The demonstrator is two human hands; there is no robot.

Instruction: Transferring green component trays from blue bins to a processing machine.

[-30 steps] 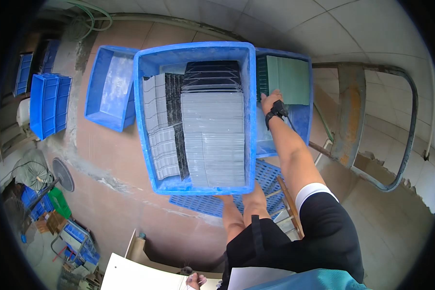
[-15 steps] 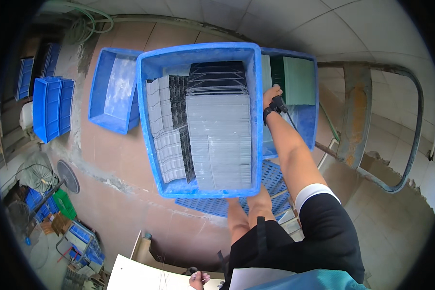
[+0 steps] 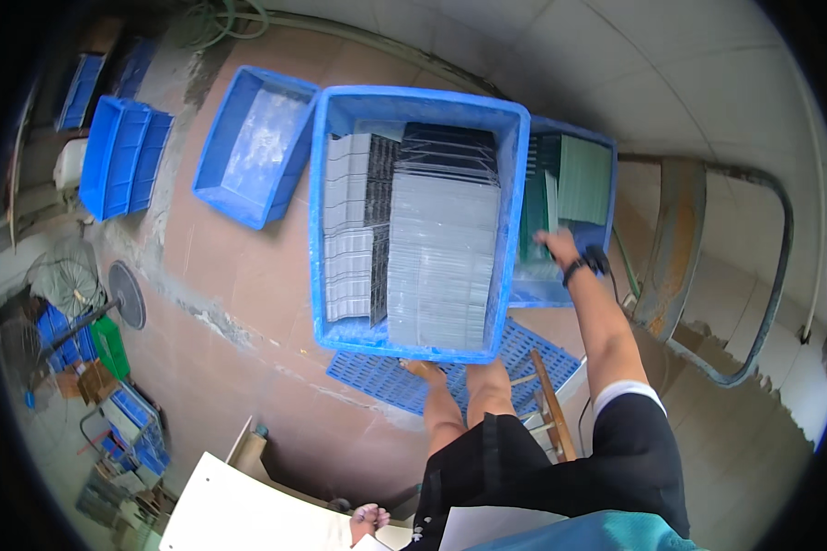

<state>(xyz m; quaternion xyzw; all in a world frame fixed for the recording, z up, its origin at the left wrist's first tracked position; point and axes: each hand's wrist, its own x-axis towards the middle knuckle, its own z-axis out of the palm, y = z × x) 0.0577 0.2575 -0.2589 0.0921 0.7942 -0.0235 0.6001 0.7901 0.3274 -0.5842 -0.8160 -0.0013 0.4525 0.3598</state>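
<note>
My right hand [image 3: 560,247], with a black band and a dark device at the wrist, is closed at the lower end of a thin pale-green sheet [image 3: 552,200] that looks like glass. It reaches into the right-hand blue crate [image 3: 539,296], where a stack of similar green sheets [image 3: 585,182] stands. Left of it, a large blue crate [image 3: 318,266] holds a packed row of thin greyish sheets [image 3: 441,248], dark sheets [image 3: 446,142] behind them and ribbed pale pieces [image 3: 347,248] along its left side. Low in the view, my left hand [image 3: 368,522] is loosely curled beside a white tabletop [image 3: 248,514].
A third blue crate [image 3: 257,138] lies at the left on the tiled floor. Blue stacked bins [image 3: 124,158] and a fan [image 3: 127,294] stand farther left. A metal frame [image 3: 675,257] rises at the right. A blue slatted mat [image 3: 377,375] lies beneath my legs.
The view has shifted, so the crates sit differently in it. My right hand has come back toward me in the right-hand crate, and a pale sheet now shows at its fingers.
</note>
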